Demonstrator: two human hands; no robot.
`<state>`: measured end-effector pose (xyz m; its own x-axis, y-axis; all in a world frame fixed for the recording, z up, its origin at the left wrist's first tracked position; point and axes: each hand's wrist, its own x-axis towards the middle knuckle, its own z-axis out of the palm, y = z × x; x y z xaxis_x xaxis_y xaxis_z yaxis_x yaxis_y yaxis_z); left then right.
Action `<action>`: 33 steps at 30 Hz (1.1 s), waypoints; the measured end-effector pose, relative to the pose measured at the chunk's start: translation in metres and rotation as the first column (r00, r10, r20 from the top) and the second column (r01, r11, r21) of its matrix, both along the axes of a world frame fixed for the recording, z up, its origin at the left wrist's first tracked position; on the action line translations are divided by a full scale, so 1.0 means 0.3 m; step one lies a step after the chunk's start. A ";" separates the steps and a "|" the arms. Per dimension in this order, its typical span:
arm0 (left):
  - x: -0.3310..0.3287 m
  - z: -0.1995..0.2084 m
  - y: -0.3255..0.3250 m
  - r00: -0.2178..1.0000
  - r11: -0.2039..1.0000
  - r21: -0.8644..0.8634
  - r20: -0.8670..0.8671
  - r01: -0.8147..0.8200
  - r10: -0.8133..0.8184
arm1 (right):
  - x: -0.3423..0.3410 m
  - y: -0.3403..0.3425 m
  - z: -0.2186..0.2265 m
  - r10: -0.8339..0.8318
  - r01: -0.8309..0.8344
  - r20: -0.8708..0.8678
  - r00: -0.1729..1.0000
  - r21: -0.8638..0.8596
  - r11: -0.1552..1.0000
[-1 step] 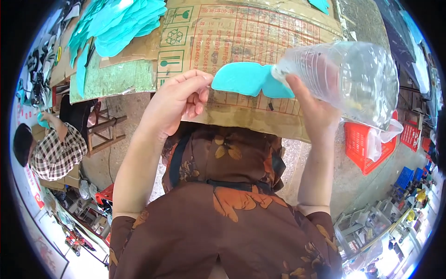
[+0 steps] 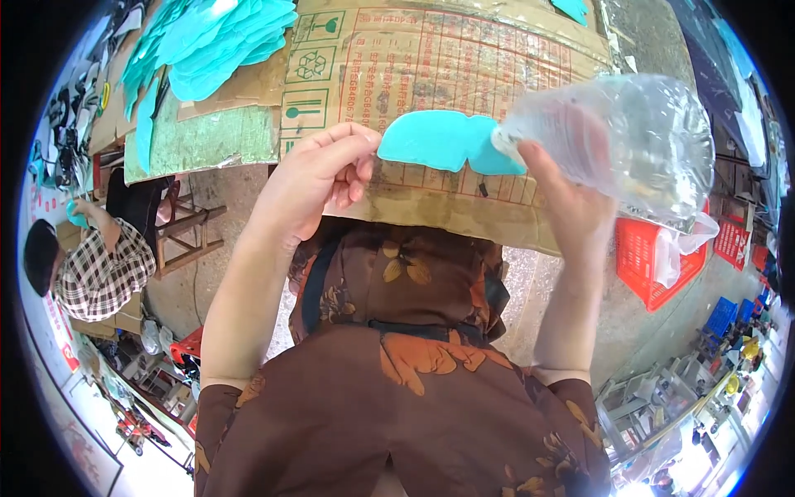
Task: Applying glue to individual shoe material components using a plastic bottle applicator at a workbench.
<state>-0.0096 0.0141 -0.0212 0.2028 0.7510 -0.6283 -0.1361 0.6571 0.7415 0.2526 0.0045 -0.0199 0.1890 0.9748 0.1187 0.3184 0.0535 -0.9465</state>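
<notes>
A flat teal cut-out piece [image 2: 426, 139], with a notch in its near edge, lies on the printed cardboard [image 2: 414, 205]. My left hand [image 2: 327, 170] pinches the piece's left tip between thumb and forefinger, its other fingers curled. Wrapped around a large clear plastic bottle [image 2: 654, 137] is my right hand [image 2: 575, 195], with the thumb along the near side of the neck. The bottle lies tilted on its side, its narrow end pointing left over the right part of the teal piece. Whether its mouth touches the piece, I cannot tell.
At the far left a heap of teal pieces [image 2: 219, 45] lies beside a green board [image 2: 211, 137]. More teal pieces [image 2: 571, 8] show at the far edge. Below the table on the right stands a red basket [image 2: 642, 269]. A person [image 2: 103, 265] in checks sits at the left.
My right hand and the bottle have shifted slightly to the right, the mouth moving along the teal piece toward its right end. My left hand stays in place.
</notes>
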 end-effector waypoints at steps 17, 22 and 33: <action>-0.034 0.056 0.045 0.415 -0.048 0.442 -0.793 0.896 0.446 | 0.196 -0.071 0.020 -0.171 0.312 -0.537 0.826 0.182 0.932; -0.067 0.008 0.012 0.349 -0.060 0.352 -0.869 0.934 0.351 | 0.033 -0.016 -0.008 0.028 0.011 -0.188 0.982 0.206 0.978; -0.044 -0.083 -0.033 0.443 0.120 0.488 -0.853 0.864 0.275 | -0.081 0.180 -0.004 0.052 -0.081 0.193 0.980 0.147 0.986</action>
